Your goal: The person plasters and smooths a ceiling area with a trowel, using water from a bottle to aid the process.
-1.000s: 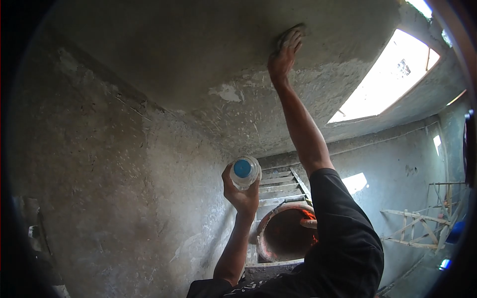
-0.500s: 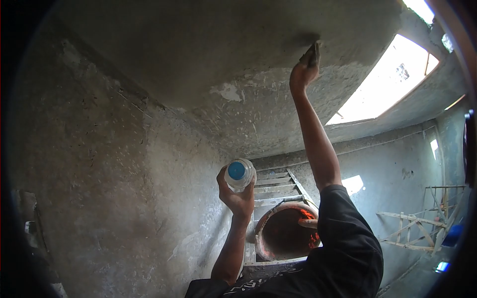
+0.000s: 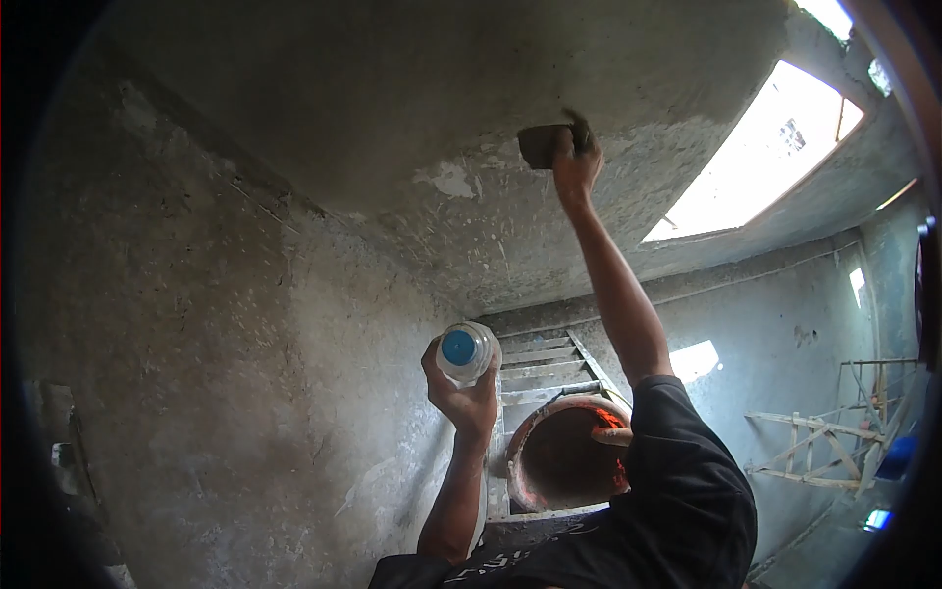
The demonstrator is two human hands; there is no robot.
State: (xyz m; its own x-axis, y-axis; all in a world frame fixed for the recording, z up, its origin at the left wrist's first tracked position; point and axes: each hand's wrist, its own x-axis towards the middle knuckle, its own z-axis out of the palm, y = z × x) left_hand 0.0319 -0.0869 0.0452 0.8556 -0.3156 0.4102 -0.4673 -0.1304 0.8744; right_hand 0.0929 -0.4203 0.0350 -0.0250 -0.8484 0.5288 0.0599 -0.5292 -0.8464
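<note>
My left hand (image 3: 465, 404) is wrapped round a clear plastic bottle (image 3: 483, 355) with a blue cap, which points toward me. Overhead, my right hand (image 3: 577, 175) grips a plastering trowel (image 3: 539, 146) by its handle. The trowel's dark blade extends left of my fingers, close to the grey ceiling (image 3: 392, 88); whether it touches is hard to tell. Smooth, darker plaster covers the ceiling beyond the blade, while a rough, spotted, paler area lies nearer me.
Below my arms, a bucket (image 3: 523, 433) with orange marks rests by a ladder (image 3: 545, 371), a pale handle-like piece at its rim. A rough wall (image 3: 226, 373) rises at left. A bright opening (image 3: 760, 157) and a wooden frame (image 3: 814, 452) are at right.
My right hand has moved left and slightly down with the trowel, whose blade has turned from nearly edge-on to showing its face. My left hand with the bottle has shifted slightly.
</note>
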